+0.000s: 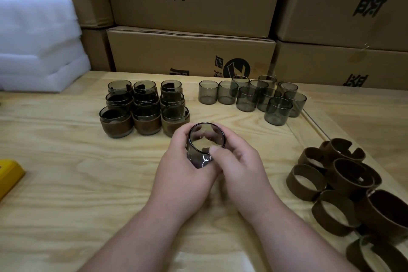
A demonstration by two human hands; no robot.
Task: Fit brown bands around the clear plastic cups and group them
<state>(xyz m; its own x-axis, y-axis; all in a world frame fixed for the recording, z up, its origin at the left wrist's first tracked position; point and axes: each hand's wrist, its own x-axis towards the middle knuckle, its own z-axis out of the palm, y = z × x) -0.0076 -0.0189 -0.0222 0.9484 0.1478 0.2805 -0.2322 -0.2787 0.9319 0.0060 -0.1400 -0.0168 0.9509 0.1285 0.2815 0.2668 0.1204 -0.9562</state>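
Both hands, left hand (183, 168) and right hand (238, 168), are gripping a bare cup (204, 146), fingers curled round it; a band (306, 181) from lower right is needed next.

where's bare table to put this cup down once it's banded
Bare wood lies left of both hands, between the yellow object and banded cups, and just right of their front row. Crowded: plain cups behind, loose bands at right.

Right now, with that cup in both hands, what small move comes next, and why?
Probably the right hand lets go and reaches for a loose brown band: the held cup shows no band, unlike the banded cups grouped further back.
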